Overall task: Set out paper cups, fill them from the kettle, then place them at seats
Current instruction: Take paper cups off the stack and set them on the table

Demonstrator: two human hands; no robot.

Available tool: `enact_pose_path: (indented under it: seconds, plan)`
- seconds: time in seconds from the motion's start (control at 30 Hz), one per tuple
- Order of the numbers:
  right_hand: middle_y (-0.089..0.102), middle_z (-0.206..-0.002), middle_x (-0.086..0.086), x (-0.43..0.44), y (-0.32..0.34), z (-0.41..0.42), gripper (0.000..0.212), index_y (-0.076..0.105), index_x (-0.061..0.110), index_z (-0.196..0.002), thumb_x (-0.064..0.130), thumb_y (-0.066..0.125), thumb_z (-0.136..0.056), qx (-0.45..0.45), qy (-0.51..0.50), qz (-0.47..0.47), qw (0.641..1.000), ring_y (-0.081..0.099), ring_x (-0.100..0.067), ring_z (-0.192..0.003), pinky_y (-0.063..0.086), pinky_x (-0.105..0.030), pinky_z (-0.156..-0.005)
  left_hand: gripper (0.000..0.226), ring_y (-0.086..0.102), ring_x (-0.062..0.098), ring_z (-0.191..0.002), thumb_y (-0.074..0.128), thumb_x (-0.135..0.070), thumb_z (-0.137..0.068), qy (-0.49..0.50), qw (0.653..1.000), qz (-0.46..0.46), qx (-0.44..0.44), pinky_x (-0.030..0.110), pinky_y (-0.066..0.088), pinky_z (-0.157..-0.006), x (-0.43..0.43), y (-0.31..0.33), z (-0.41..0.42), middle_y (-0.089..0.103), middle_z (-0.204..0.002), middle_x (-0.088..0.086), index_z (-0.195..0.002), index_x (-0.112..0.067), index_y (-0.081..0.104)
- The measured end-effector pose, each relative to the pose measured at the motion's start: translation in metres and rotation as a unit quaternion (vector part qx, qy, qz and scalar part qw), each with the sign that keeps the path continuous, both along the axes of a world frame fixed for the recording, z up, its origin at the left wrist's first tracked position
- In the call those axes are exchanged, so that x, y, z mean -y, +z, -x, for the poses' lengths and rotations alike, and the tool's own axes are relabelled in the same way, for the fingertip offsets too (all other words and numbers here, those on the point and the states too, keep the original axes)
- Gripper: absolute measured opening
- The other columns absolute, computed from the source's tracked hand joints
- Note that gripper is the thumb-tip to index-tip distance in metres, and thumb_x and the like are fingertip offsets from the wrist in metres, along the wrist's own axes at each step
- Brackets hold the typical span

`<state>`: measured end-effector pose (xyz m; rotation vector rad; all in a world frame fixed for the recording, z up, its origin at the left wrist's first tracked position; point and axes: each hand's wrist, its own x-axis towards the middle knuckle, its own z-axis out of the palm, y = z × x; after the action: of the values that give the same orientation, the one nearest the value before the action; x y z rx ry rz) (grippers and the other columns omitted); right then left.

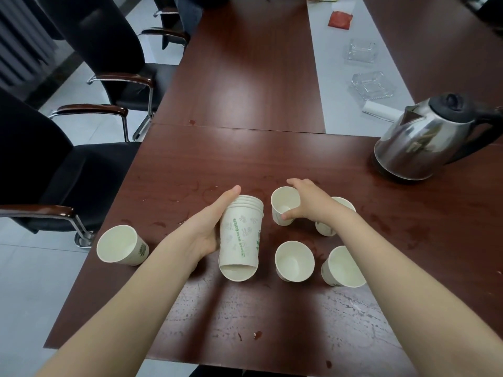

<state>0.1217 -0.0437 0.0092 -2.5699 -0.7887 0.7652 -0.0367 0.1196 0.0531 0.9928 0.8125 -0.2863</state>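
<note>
My left hand (211,224) grips a stack of nested white paper cups (241,240) with green print, tilted so the open mouth faces me. My right hand (306,204) holds one single cup (283,205) by its rim, standing on the dark wooden table (245,153). Three more empty cups stand upright near it: one behind my right wrist (329,227), one in front (294,261), one at the right (344,266). Another empty cup (119,244) stands at the table's left edge. A steel kettle (430,140) with a black lid and handle sits at the far right.
Black office chairs (62,170) with wooden armrests line the table's left side. On a grey strip further back lie two glass ashtrays (373,84), a white roll (381,111) and a red packet (340,20). Wet marks spot the tabletop.
</note>
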Motion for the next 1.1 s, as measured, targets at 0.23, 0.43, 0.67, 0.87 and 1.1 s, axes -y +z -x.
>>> enact_pose_path:
  seconds: [0.23, 0.43, 0.67, 0.87, 1.1]
  plan:
    - [0.058, -0.117, 0.005, -0.013, 0.042, 0.021, 0.032, 0.065, 0.019, -0.117, 0.036, 0.06, -0.091, -0.028, -0.001, -0.143, 0.989, 0.051, -0.014, -0.117, 0.039, -0.031, -0.101, 0.067, 0.07, 0.022, -0.073, 0.067, -0.055, -0.061, -0.015, 1.0, -0.007, 0.016, 0.033, 0.055, -0.068, 0.0, 0.004, -0.002, 0.073, -0.088, 0.011, -0.105, -0.005, 0.067]
    - [0.067, -0.082, 0.013, -0.031, 0.07, 0.049, 0.018, 0.071, 0.021, -0.089, 0.028, 0.056, -0.095, -0.202, 0.021, -0.24, 0.949, 0.056, 0.006, -0.074, 0.043, -0.017, -0.077, 0.067, 0.068, 0.025, -0.083, 0.064, -0.058, -0.06, -0.018, 0.999, -0.038, 0.029, 0.041, 0.053, -0.085, -0.002, 0.006, 0.0, 0.072, -0.094, 0.013, -0.101, -0.005, 0.069]
    - [0.064, -0.075, -0.004, -0.047, 0.074, 0.062, 0.016, 0.068, 0.005, -0.086, 0.016, 0.059, -0.093, -0.178, 0.016, -0.273, 0.945, 0.054, -0.009, -0.07, 0.048, -0.026, -0.073, 0.064, 0.067, 0.027, -0.086, 0.059, -0.064, -0.065, -0.008, 0.998, -0.058, 0.019, 0.044, 0.052, -0.089, -0.015, 0.002, 0.01, 0.072, -0.097, 0.015, -0.089, -0.007, 0.074]
    - [0.064, -0.077, -0.013, -0.058, 0.074, 0.068, 0.017, 0.065, 0.008, -0.078, 0.016, 0.061, -0.092, -0.165, 0.013, -0.275, 0.947, 0.056, -0.019, -0.068, 0.052, -0.043, -0.076, 0.057, 0.067, 0.024, -0.073, 0.062, -0.054, -0.069, -0.025, 0.998, 0.037, 0.041, 0.034, 0.057, -0.069, -0.025, 0.005, 0.019, 0.071, -0.089, 0.013, -0.096, -0.004, 0.073]
    - [0.055, -0.056, 0.015, -0.069, 0.073, 0.075, 0.019, 0.062, 0.011, -0.078, 0.018, 0.058, -0.095, -0.119, -0.003, -0.265, 0.957, 0.047, 0.004, -0.046, 0.035, -0.008, -0.048, 0.048, 0.067, 0.024, -0.063, 0.059, -0.048, -0.085, -0.003, 1.0, 0.006, 0.003, 0.032, 0.055, -0.056, -0.035, 0.005, 0.02, 0.069, -0.079, 0.013, -0.101, -0.003, 0.065]
